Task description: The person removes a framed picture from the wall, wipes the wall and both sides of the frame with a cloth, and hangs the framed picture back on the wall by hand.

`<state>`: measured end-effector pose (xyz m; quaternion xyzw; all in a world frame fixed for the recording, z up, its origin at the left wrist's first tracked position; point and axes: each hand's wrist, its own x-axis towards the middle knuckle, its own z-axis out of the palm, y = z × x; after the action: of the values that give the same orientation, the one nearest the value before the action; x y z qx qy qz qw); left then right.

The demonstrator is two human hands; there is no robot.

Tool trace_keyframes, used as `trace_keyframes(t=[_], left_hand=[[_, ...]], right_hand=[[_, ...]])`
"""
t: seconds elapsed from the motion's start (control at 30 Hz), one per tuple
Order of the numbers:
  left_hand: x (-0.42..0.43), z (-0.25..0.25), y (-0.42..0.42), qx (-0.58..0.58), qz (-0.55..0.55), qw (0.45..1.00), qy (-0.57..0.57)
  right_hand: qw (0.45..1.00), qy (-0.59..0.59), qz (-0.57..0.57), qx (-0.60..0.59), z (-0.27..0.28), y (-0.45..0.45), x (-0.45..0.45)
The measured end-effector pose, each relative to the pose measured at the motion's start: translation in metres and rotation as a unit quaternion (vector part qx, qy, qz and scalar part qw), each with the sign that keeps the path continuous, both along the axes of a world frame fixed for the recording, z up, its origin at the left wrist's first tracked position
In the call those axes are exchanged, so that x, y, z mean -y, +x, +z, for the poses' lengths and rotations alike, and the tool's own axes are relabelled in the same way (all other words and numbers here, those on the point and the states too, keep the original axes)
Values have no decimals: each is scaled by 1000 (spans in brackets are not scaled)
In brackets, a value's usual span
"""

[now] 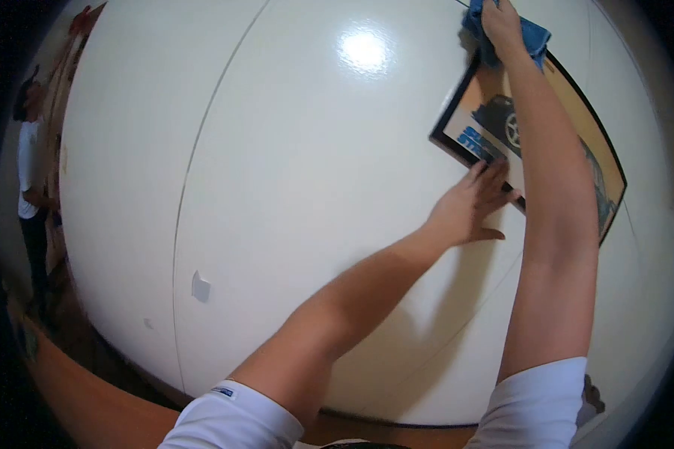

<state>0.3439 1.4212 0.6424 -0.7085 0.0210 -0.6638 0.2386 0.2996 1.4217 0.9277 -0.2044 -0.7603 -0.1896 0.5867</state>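
A black-framed picture (608, 161) of a dark car, with blue lettering, hangs tilted on the white wall at the upper right. My left hand (475, 203) rests its spread fingers against the lower edge of the frame, holding nothing. At the top of the picture, my right hand (502, 28) grips a blue cloth (533, 37) and presses it near the upper frame edge. My right forearm covers the middle of the picture.
Thin seam lines run across the pale wall (299, 187). A small grey-white patch (201, 287) is on it at lower left. At far left stands another person (30, 172) in a white shirt, beside the wall's end. Along the bottom left runs a brown surface (90, 382).
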Motion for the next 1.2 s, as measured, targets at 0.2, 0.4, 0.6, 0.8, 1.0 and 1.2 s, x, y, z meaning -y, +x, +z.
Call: trace_keyframes(t=[0.2,0.4,0.6,0.8,1.0,1.2], left_hand=[[2,3,3,-12,31,999,-8],[10,-24,-11,-89,81,993,-18],[56,-178,-26,-149,-25,949,-275],[115,-232,-68,-28,-90,832,-547],[165,-216,-54,32,-564,533,-630],[170,-213,-12,144,-504,487,-699]], right_hand=[[987,66,95,-109,-55,9,45],[869,-171,400,-234,-172,47,112],[802,-316,429,-270,-300,83,179],[736,-444,423,-286,-379,125,214],[690,-511,394,-327,-424,183,197],[651,-560,397,-324,-445,238,209]])
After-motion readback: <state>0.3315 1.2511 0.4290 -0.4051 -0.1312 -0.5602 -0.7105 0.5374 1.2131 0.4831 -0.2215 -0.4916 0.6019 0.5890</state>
